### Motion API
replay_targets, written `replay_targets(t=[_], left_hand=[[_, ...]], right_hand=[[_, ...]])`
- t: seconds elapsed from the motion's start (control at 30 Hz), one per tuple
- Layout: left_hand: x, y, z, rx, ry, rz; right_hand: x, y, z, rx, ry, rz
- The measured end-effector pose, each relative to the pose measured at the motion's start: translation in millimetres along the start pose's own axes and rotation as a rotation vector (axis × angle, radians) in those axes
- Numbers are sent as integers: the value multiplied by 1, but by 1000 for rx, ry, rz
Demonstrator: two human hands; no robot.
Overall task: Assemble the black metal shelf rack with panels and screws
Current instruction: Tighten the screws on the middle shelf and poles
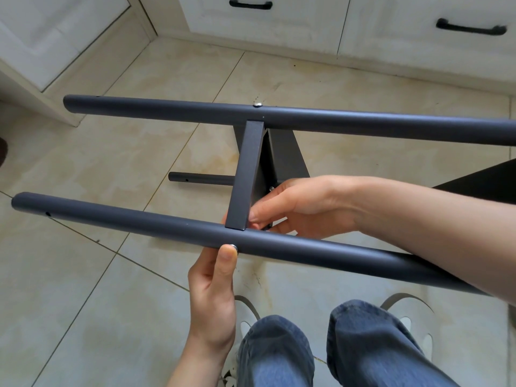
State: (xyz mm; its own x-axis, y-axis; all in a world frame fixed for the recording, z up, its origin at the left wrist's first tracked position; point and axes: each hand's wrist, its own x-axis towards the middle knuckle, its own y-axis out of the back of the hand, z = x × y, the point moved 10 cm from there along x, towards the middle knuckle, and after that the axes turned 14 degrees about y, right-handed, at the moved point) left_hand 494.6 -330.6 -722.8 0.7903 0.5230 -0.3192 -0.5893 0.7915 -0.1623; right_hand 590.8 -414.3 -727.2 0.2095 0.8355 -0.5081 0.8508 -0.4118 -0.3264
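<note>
The black rack lies on its side in front of me. Its near tube (139, 222) and far tube (167, 108) run left to right, joined by a flat panel edge (245, 174). A silver screw head (233, 247) sits in the near tube, and my left hand (215, 291) presses its thumb on it from below. My right hand (290, 205) reaches over the near tube, fingers curled and pinching behind the panel's near end. Another screw (257, 104) shows on the far tube. A third tube (201, 178) lies lower, towards the floor.
Beige tiled floor (97, 163) all round. White cabinets with black handles (472, 27) stand at the back and left. A second black panel (480, 182) juts in at the right. My jeans-clad knees (279, 353) and white shoes are at the bottom.
</note>
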Motion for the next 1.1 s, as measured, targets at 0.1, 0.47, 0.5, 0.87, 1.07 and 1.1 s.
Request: replay_targets(t=[0.1,0.47,0.5,0.87,1.07,1.1], left_hand=[[0,-1,0,-6,3,1],[0,0,-1,-17,9,3],[0,1,-1,-13,11,8],[1,0,-1,1,22,0],[1,1,-2,24,16,2],[1,1,-2,28,17,3]], right_hand=[[0,1,3,-16,-21,3],[6,-3,-2,24,63,-29],[4,-3,-2,19,51,-38],[6,-4,1,-6,29,-4],[1,0,-2,-46,4,-49],[1,1,0,-75,1,-36]])
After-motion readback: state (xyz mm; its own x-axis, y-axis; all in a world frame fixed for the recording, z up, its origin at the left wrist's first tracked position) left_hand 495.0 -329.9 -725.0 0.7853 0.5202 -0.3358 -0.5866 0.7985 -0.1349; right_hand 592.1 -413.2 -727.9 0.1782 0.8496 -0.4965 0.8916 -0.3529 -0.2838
